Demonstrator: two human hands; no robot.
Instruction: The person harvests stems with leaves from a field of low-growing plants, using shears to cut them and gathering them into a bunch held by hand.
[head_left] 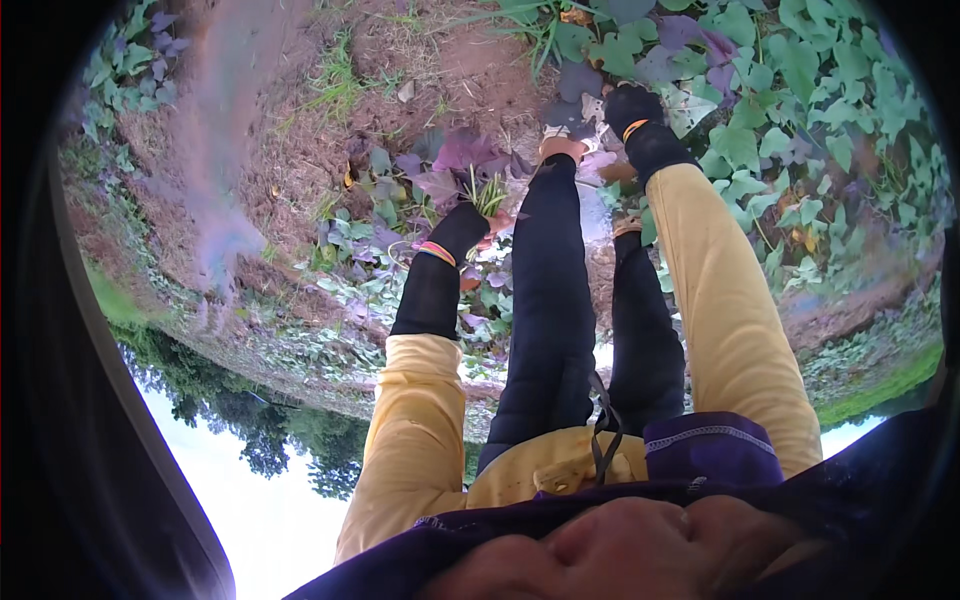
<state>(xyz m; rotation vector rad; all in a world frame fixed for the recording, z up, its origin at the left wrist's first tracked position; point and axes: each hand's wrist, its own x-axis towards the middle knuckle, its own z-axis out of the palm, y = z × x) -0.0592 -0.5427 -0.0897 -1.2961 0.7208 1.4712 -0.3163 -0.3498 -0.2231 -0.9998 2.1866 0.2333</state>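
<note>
My left hand (pixel 466 228), in a dark glove with a pink and yellow band at the wrist, is closed around a bunch of leafy stems (pixel 487 193). The pale green stem ends stick up out of the grip, and broad purple leaves (pixel 468 152) show just beyond it. My right hand (pixel 630 106), dark-gloved with an orange band, reaches farther out into the creeping vines (pixel 735 145). It is beside a pale, spotted leaf (pixel 688 106). Its fingers are dark and partly lost among the leaves, so their grip does not show.
My dark-trousered legs (pixel 552 300) stand between my arms, with one foot (pixel 562 146) near my right hand. Reddish soil (pixel 430 75) with dry straw and grass tufts (pixel 338 80) lies to the left. Dense green and purple vines cover the right side.
</note>
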